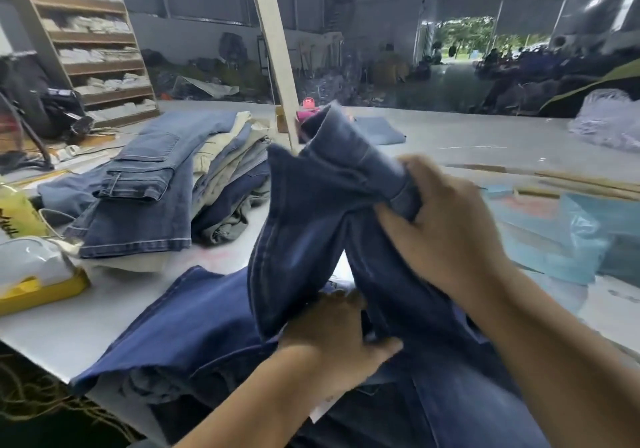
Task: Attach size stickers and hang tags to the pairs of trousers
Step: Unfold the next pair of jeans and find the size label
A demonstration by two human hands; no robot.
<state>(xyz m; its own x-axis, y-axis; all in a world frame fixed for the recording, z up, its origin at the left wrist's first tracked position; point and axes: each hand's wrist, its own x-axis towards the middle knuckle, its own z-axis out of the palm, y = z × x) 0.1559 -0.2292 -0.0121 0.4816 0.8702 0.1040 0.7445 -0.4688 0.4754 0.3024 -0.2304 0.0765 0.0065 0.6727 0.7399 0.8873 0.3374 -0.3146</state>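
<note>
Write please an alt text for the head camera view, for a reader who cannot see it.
Two bare hands lift dark blue jeans above a white table: the right hand grips the raised fabric, the left hand holds it lower down. A stack of folded trousers lies to the left, blue plastic bags to the right.

Daylight enters through the open doorway [485,37] in the upper right of the frame, bright and nearly washed out, while the hall around it stays dim and grey. The white table [467,136] reflects this light evenly, with only soft shadows under the cloth. The right hand [446,229] at centre right is smeared by motion blur, and straight lines bow near the frame edges.
</note>
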